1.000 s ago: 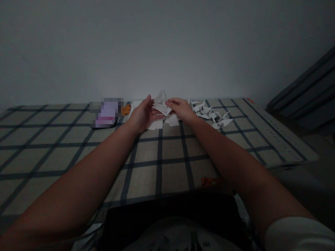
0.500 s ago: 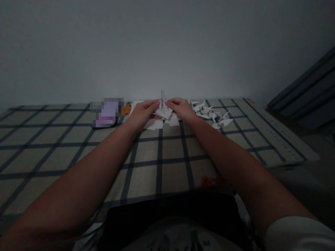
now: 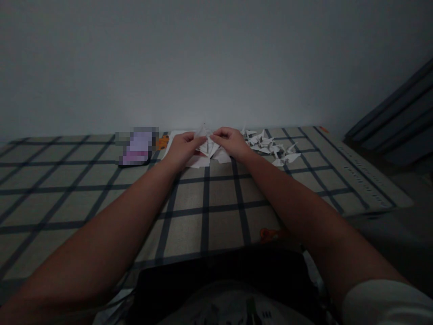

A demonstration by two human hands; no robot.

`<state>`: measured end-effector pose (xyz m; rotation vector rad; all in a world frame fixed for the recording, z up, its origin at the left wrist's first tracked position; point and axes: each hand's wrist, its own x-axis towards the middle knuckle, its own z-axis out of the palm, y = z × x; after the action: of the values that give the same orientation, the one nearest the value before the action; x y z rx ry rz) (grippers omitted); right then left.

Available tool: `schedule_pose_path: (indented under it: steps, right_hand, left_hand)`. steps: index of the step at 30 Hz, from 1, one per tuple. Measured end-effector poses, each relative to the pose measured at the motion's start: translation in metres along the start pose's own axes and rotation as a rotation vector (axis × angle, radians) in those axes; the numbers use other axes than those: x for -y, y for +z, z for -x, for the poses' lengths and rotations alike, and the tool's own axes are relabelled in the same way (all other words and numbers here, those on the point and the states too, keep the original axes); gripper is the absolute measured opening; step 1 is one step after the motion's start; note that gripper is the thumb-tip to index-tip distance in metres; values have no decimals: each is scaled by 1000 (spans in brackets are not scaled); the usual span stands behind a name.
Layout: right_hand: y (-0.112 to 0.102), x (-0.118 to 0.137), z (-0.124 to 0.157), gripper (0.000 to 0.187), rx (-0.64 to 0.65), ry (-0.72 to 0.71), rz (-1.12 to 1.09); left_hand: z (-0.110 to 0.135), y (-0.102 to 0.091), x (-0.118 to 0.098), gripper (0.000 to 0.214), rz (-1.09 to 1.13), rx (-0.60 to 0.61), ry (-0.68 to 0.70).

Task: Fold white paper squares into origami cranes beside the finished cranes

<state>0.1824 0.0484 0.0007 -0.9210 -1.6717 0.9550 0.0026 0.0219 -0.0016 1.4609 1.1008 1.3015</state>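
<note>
The folded white paper piece (image 3: 207,145) held between the left hand (image 3: 182,147) and the right hand (image 3: 230,142) is plain white, as are the flat white paper sheets (image 3: 199,161) under it and the cluster of small white folded paper figures (image 3: 270,148) to the right. The beige cloth-covered table (image 3: 189,230) carries a grid pattern of dark blue-grey lines, with small orange marks (image 3: 270,234) near the front edge. The wall (image 3: 203,58) is plain pale grey; the sleeve (image 3: 389,302) is white.
</note>
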Motion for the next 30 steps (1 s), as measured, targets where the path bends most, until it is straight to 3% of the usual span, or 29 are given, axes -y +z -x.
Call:
schedule_pose_path:
  steps: [8, 13, 22, 30]
  right_hand:
    - [1, 4, 1, 13, 17, 8, -5]
    - [4, 5, 2, 13, 68, 48, -47]
    - [2, 1, 0, 10, 59, 60, -73]
    - [2, -6, 2, 16, 119, -78, 71]
  left_hand:
    - [-3, -1, 4, 21, -48, -19, 11]
    - [-3, -2, 7, 23, -161, -97, 72]
    - [2, 3, -3, 20, -69, -53, 27]
    - [6, 2, -4, 16, -346, -149, 59]
